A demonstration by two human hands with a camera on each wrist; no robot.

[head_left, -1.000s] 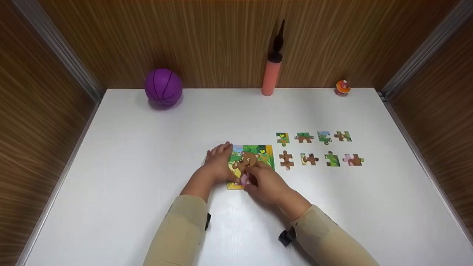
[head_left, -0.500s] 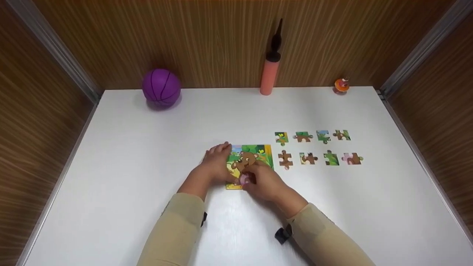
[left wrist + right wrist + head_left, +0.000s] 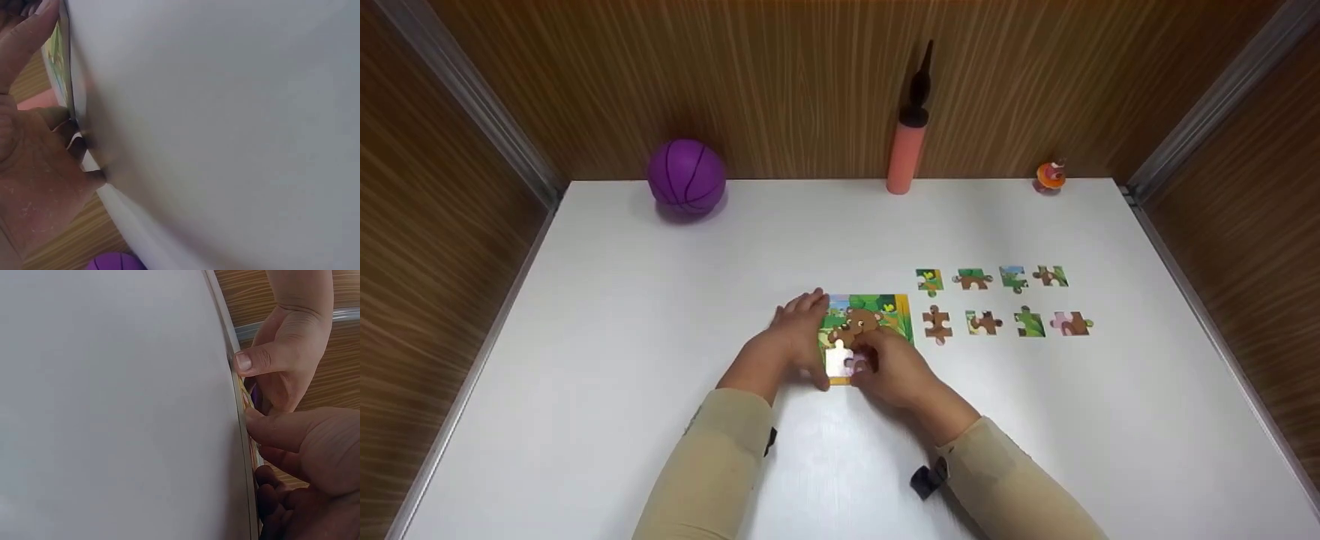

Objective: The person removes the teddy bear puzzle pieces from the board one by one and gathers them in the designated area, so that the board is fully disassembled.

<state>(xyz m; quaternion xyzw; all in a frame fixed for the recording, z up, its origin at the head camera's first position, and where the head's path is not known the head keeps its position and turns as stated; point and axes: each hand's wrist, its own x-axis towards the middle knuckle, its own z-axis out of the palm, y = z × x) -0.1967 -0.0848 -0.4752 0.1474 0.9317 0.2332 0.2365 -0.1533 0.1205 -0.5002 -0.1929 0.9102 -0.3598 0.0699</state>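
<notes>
A bear jigsaw puzzle [image 3: 855,321] in a flat board lies mid-table. My left hand [image 3: 793,334] grips its left side, fingers by the far corner and thumb at the near corner; the left wrist view shows that hand [image 3: 42,152] along the board's edge. Over the lower part, my right hand [image 3: 896,367] pinches a pink and brown puzzle piece [image 3: 856,365] between thumb and fingers. Left of that piece, a piece-shaped patch shows bright white. The right hand covers the board's lower right. In the right wrist view, both thumbs are at the board's near edge [image 3: 245,402].
To the right of the board, several loose puzzle pieces [image 3: 982,323] lie in two rows. Along the back wall stand a purple ball [image 3: 687,177], a pink hand pump [image 3: 907,154] with a black top, and a small orange figurine [image 3: 1050,177].
The left thumb has slid off the picture down to the board's near left corner. A patch there that was yellow now shows white. The right hand keeps its pinch in place.
</notes>
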